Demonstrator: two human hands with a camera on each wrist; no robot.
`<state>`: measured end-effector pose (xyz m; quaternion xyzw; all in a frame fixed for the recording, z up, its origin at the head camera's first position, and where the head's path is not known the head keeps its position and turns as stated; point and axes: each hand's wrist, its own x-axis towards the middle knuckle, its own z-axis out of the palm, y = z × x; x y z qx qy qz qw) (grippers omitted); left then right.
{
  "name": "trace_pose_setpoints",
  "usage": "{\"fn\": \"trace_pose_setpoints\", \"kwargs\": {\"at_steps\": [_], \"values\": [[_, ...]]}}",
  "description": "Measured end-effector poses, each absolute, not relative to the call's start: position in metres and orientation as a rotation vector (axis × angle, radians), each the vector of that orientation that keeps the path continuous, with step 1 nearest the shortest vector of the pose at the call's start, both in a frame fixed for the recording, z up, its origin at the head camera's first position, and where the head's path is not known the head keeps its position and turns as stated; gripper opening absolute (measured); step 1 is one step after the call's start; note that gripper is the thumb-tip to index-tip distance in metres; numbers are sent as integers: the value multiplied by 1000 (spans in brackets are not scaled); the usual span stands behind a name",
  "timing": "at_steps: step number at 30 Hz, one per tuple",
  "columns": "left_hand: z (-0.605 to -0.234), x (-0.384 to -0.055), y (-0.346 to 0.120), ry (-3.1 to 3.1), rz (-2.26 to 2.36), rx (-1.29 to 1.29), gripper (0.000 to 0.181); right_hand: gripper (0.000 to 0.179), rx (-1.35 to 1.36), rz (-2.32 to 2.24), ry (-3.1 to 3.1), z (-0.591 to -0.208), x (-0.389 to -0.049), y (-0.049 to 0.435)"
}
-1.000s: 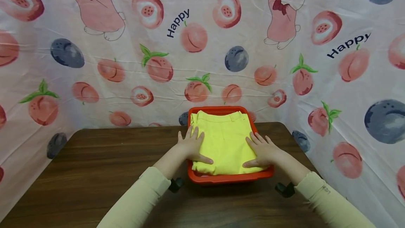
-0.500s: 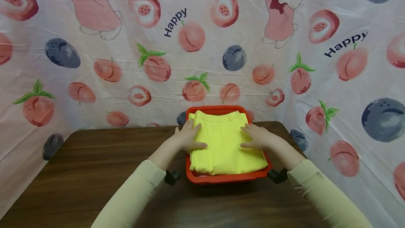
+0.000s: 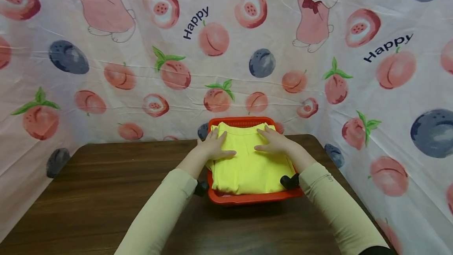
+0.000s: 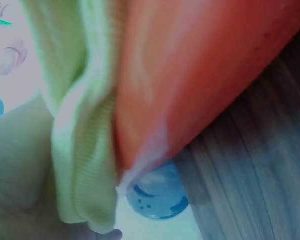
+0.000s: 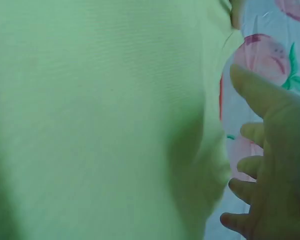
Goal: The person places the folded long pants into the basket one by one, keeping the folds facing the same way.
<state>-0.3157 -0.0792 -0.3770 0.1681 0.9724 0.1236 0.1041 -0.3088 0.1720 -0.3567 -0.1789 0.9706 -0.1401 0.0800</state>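
Observation:
Folded yellow trousers (image 3: 247, 170), waistband at the far side, lie in a red plastic basket (image 3: 247, 199) in the head view. My left hand (image 3: 211, 147) is at their upper left edge, fingers and thumb spread. Over the upper right part is my right hand (image 3: 277, 143), its fingers stretched out; whether it touches the cloth cannot be told. In the left wrist view, the trousers' layered edge (image 4: 87, 150) hangs beside the basket's red side (image 4: 170, 75). The right wrist view has the right hand (image 5: 285, 145) with fingers apart, beside a broad yellow cloth surface (image 5: 90, 120).
The basket stands on a dark brown wooden table (image 3: 116, 196), near its back edge. Behind and to the right hangs a white curtain (image 3: 226, 66) printed with peaches and rabbits. A dark wrist-worn device (image 3: 290, 181) sits at the right wrist.
My right hand has slid up and left over the trousers, toward the waistband. The left hand first drew up from lower on the left side. The basket stays in place.

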Motion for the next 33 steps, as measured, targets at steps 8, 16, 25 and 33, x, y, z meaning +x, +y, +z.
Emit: {"fn": "trace_pose_setpoints", "kwargs": {"at_steps": [8,16,25,33], "values": [[-376,-319,-84,2837,303,521,97,91,-474,-219,2823,-360,-317,171],[-379,-319,-84,2852,250,543,98,95,-394,-103,2773,-365,-320,172],[-379,-325,-86,2827,260,515,99,95,-354,-84,2737,-365,-321,172],[-379,-326,-89,2797,298,515,100,95,-360,-102,2702,-366,-322,172]]}}
